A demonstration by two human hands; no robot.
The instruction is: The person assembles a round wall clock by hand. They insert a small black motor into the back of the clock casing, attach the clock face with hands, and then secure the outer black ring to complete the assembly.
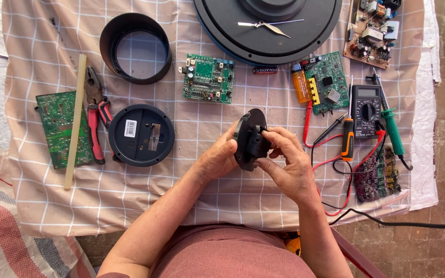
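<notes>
Head view — two hands (256, 157), one black disc (250, 140)

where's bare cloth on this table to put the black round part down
Bare checked cloth runs along the near edge, below the round black base and left of the left hand. A smaller patch lies between the black ring and the middle green board. The right side is crowded: multimeter, red leads, soldering iron.
</notes>
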